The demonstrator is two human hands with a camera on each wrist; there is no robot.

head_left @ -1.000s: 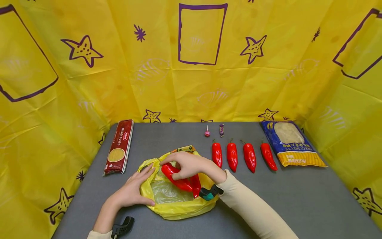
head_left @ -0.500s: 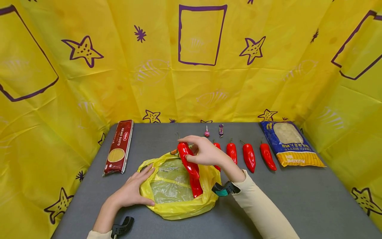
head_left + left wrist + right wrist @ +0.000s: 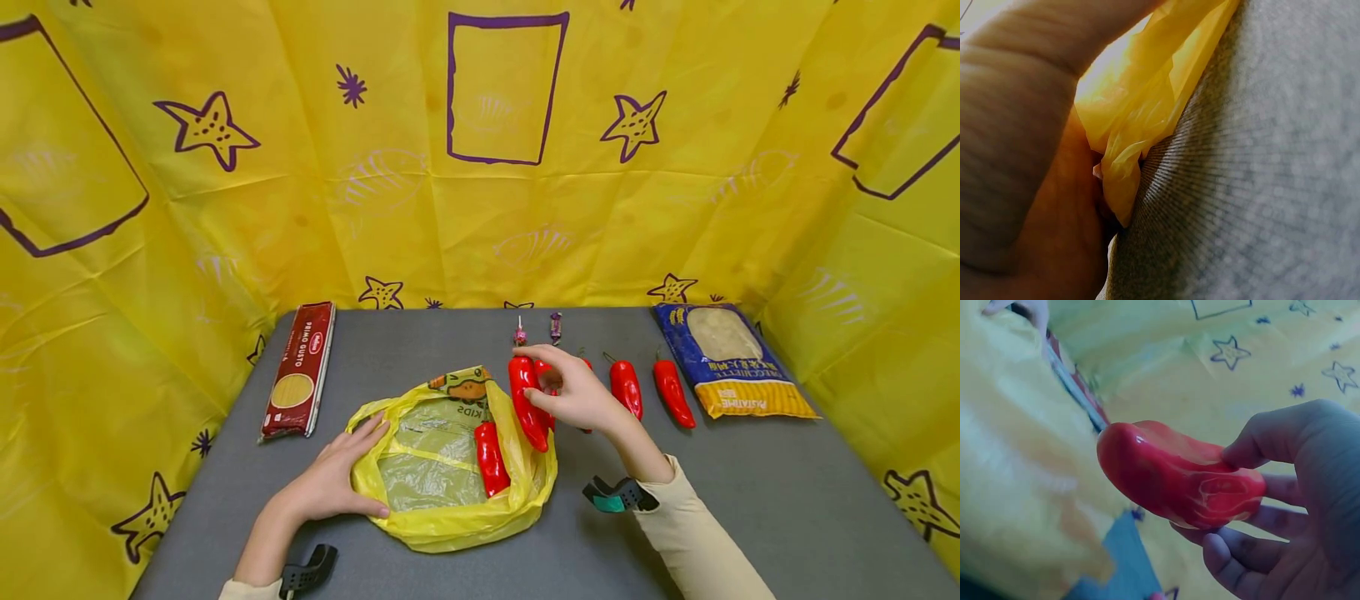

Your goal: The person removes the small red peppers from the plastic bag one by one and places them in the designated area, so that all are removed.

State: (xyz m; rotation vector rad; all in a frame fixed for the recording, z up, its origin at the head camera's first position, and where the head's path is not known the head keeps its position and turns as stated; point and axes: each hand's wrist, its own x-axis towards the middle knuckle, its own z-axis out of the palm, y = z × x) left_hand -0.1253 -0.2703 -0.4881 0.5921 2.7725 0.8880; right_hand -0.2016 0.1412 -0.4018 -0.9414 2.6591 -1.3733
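Note:
A red chili pepper [image 3: 528,408] is pinched between the thumb and fingers of my right hand [image 3: 573,392], over the right side of a yellow plastic bag [image 3: 450,529]. The right wrist view shows the glossy pepper [image 3: 1172,475] up close, its rounded end pointing left. Inside the gaping bag lies another red chili pepper [image 3: 491,458]. My left hand [image 3: 333,475] rests spread on the bag's left rim, fingers extended and thumb at the front. In the left wrist view, yellow plastic [image 3: 1132,125] shows beside the palm.
More chili peppers lie in a row to the right, such as one [image 3: 675,392] near a blue pasta bag [image 3: 731,358]; the held pepper and hand partly cover others. A red spaghetti pack [image 3: 300,371] is at left. Behind are a lollipop [image 3: 520,333] and a wrapped candy [image 3: 556,327].
My right hand has lifted the chili pepper out of the bag and carried it right, towards the row. The left hand has stayed on the bag's rim.

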